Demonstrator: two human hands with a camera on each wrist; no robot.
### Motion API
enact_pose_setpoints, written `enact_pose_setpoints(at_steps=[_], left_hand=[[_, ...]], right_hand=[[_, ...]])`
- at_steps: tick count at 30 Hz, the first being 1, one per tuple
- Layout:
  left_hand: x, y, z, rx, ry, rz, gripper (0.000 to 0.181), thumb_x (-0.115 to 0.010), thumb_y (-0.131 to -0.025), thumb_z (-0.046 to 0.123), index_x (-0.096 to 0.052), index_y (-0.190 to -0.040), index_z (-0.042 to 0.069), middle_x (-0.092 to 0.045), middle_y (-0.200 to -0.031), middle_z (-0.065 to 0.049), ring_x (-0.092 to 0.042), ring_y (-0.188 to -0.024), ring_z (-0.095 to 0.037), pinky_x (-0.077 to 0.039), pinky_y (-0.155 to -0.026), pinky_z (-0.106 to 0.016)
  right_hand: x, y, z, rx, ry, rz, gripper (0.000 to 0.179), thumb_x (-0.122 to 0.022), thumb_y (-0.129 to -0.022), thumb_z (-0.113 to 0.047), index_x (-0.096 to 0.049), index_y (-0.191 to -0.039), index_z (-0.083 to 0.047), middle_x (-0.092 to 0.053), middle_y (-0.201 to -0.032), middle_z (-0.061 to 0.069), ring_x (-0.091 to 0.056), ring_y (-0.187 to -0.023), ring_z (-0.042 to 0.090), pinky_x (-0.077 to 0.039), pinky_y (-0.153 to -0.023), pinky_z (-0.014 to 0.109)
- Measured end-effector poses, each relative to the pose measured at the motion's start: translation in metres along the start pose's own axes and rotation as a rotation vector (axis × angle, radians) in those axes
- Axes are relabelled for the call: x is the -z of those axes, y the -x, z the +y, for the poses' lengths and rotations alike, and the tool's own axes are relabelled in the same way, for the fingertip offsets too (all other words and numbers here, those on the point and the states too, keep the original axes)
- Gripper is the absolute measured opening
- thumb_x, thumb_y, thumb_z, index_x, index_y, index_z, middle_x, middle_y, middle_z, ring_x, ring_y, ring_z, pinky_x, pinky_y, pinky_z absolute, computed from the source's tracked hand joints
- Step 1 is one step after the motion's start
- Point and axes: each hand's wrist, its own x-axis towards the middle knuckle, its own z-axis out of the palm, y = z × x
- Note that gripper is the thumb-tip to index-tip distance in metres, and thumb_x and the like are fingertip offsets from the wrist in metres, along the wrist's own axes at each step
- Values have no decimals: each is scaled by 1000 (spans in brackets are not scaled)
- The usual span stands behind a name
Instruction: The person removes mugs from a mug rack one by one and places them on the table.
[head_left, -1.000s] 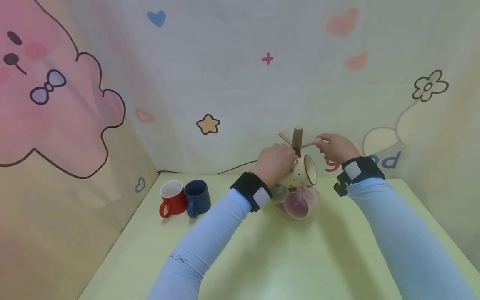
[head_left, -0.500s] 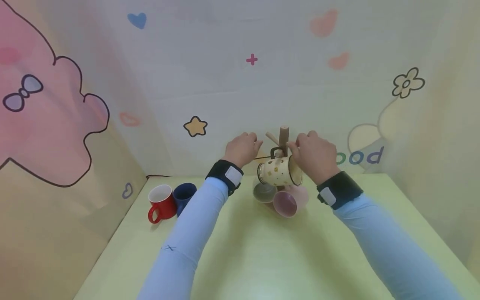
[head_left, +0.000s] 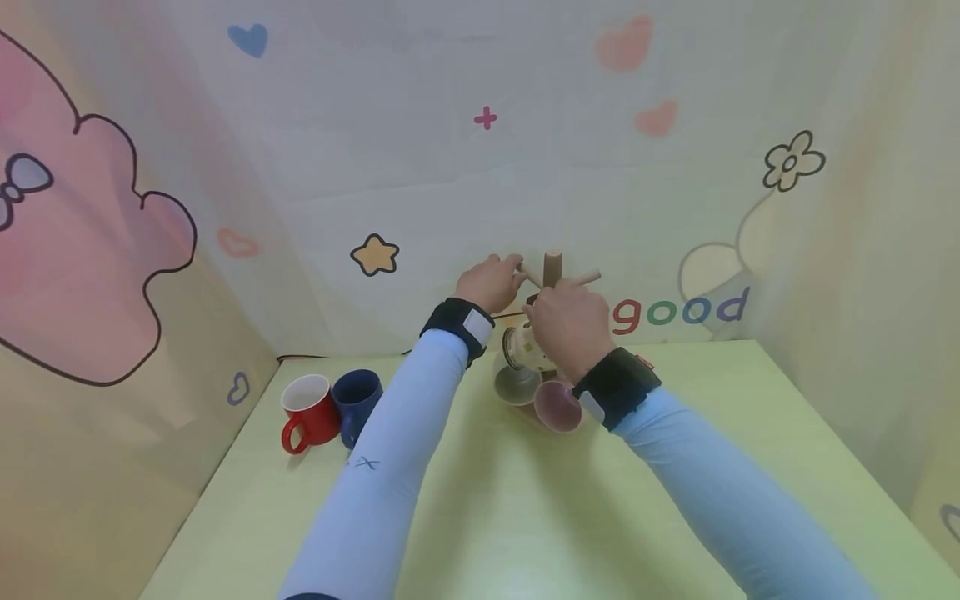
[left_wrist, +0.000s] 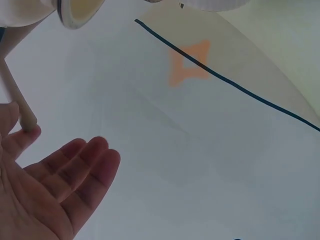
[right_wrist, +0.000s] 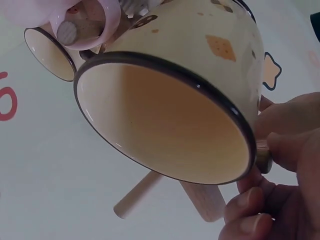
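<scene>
sleeves: we see two light blue sleeves (head_left: 723, 500) over the surface (head_left: 660, 533), each ending at a black wrist band (head_left: 618, 387).
red and blue pair: near the far left corner, we find a red mug (head_left: 318, 419) and a blue mug (head_left: 356, 398) upright, side by side.
hung mugs: a pink mug (head_left: 557, 407) and a pale mug (head_left: 517, 386) sit tilted, mouths toward us; the pink one's handle is round a peg.
right hand: we see the right hand (head_left: 573, 329) pinching the cream mug by its dark handle.
cream mug: we have the cream mug (head_left: 528, 347) on its side, above the pale one; whether its handle is round a peg, we cannot tell.
left hand: the left hand (head_left: 487, 283) pinches a peg (left_wrist: 19, 92) at its tip, other fingers extended.
stand: we place the wooden stand (head_left: 552, 268) near the middle of the far edge.
wall: we read "good" lettering (head_left: 696, 312) behind.
</scene>
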Motion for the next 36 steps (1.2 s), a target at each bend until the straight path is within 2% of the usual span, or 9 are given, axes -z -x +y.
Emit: enact_pose_setpoints(at_steps=[3, 5, 9, 11, 18, 22, 26, 32, 36], left_hand=[[1, -2, 1, -14, -10, -24, 47, -42, -107, 38, -44, -148, 16, -61, -129, -12, -60, -114, -26, -51, -92, -41], [2, -3, 1, -21, -11, -39, 49, -43, -107, 38, -42, -150, 16, -60, -133, -12, -58, -119, -26, -50, -95, -41], [3, -4, 0, -30, -21, -51, 49, -43, -106, 38, -42, -151, 18, -61, -134, -8, -59, -120, -24, -49, -96, -39], [4, -4, 0, -41, -34, -46, 47, -44, -106, 38, -46, -148, 17, -64, -129, -7, -62, -116, -23, -50, -94, -37], [9, 4, 4, -53, -42, 8, 41, -48, -104, 36, -56, -138, 15, -69, -121, -6, -66, -106, -21, -53, -87, -34], [10, 6, 5, -36, -47, 24, 41, -49, -103, 36, -57, -138, 15, -70, -118, -6, -68, -103, -21, -54, -85, -34], [7, 7, 3, -21, -45, 52, 39, -50, -103, 38, -61, -133, 14, -72, -110, -5, -69, -93, -20, -55, -78, -33], [0, 7, -1, -17, -60, 111, 37, -50, -103, 40, -67, -120, 12, -72, -92, -3, -65, -75, -15, -54, -68, -29], [0, 11, 0, -2, -78, 126, 37, -50, -102, 41, -69, -113, 11, -68, -83, -2, -59, -67, -14, -51, -63, -28]], right_hand=[[1, 0, -4, 16, 34, -10, 36, -64, -97, -35, -71, -108, -1, -60, -89, 19, -56, -64, 28, -56, -55, 40], [2, 0, -6, 18, 43, -19, 36, -76, -89, -32, -71, -111, -4, -59, -88, 18, -55, -68, 27, -57, -57, 41], [3, 2, -9, 25, 37, -25, 55, -93, -68, -28, -71, -114, -7, -59, -90, 18, -56, -74, 29, -58, -63, 44], [2, 2, -9, 25, 30, -20, 58, -96, -64, -27, -71, -113, -8, -59, -91, 18, -56, -74, 30, -58, -63, 44], [1, 3, -9, 18, 22, -4, 42, -90, -73, -22, -72, -108, -6, -59, -86, 17, -57, -72, 28, -57, -58, 42], [-1, 3, -5, 9, 3, -7, 44, -92, -71, -23, -73, -107, -7, -60, -86, 16, -59, -73, 28, -57, -59, 44], [-3, 4, -1, 12, -18, -7, 49, -94, -67, -25, -74, -109, -10, -62, -88, 17, -60, -74, 30, -57, -60, 46], [-5, 7, 6, -7, -36, 1, 32, -79, -86, -16, -72, -115, -7, -57, -83, 17, -58, -71, 29, -55, -55, 43], [-9, 9, 11, -2, -52, 25, 28, -77, -88, -14, -73, -114, -8, -54, -80, 15, -56, -72, 28, -53, -53, 43]])
